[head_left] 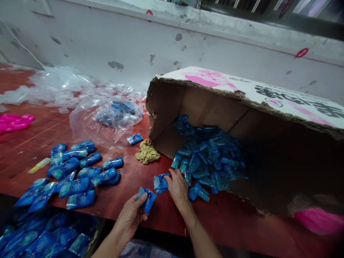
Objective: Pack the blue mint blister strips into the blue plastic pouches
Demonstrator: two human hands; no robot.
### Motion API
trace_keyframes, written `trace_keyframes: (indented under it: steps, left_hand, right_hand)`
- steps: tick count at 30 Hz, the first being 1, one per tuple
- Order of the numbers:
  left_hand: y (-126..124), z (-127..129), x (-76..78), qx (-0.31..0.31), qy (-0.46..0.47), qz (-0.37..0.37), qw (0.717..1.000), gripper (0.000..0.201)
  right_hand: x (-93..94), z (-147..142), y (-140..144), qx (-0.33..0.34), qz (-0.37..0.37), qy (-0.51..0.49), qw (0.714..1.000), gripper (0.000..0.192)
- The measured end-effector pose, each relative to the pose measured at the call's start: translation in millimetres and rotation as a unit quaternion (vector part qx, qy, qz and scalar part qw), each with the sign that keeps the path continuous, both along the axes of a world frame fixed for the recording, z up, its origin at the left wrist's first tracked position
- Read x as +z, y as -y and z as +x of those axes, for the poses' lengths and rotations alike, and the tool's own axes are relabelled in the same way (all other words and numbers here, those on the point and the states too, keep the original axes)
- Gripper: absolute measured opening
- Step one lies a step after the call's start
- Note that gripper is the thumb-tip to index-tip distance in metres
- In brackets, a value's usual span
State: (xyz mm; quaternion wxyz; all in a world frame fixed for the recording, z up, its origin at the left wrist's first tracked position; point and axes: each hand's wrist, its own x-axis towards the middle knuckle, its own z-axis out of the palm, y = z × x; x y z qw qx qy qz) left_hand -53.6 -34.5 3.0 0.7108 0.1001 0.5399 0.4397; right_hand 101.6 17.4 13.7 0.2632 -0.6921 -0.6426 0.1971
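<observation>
My left hand [131, 214] grips a small blue packet [148, 200] just above the near edge of the red table [129, 193]. My right hand [177, 188] rests on the table and pinches another blue packet [160, 182] at the mouth of a cardboard box [204, 104] lying on its side. A heap of small blue packets [209, 157] spills out of the box right beside my right hand.
Filled blue sleeves [80, 172] lie in a pile at the left, with more in a bin [40, 236] below the table edge. Clear plastic bags [107, 111] and pink items [14, 122] lie farther back. A crumpled tan cloth [147, 152] sits by the box.
</observation>
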Motion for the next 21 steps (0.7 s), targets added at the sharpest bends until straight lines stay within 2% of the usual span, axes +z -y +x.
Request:
trace_keyframes:
  steps: [2, 6, 11, 14, 17, 19, 21]
  left_hand:
    - [0.8, 0.5, -0.4, 0.010, 0.003, 0.006, 1.000, 0.024]
    - [-0.6, 4.7, -1.3, 0.011, 0.011, 0.009, 1.000, 0.024]
    - [-3.1, 7.0, -0.4, 0.021, 0.007, 0.010, 1.000, 0.022]
    - [-6.7, 6.4, 2.8, 0.026, 0.003, 0.020, 0.999, 0.022]
    - [-14.7, 8.9, 3.8, 0.028, -0.014, 0.037, 0.999, 0.021]
    - [-21.0, 12.6, 1.5, 0.041, -0.034, 0.050, 0.997, 0.022]
    - [-26.1, 16.9, -2.1, 0.054, -0.048, 0.062, 0.995, 0.024]
  right_hand:
    - [2.9, 0.8, 8.9, 0.000, 0.018, 0.060, 0.998, 0.029]
    - [-0.4, -1.4, 21.5, 0.099, 0.025, 0.132, 0.986, 0.024]
    - [-11.3, -7.2, 3.0, 0.135, 0.031, 0.128, 0.982, 0.020]
    - [-9.2, -7.2, -10.2, 0.153, 0.051, 0.114, 0.980, 0.011]
    - [-2.3, -4.1, -11.9, 0.141, 0.072, 0.096, 0.983, 0.015]
    - [1.8, -2.1, -6.6, 0.105, 0.092, 0.068, 0.988, 0.022]
    - [3.4, -1.7, 1.3, 0.062, 0.086, -0.036, 0.994, 0.025]
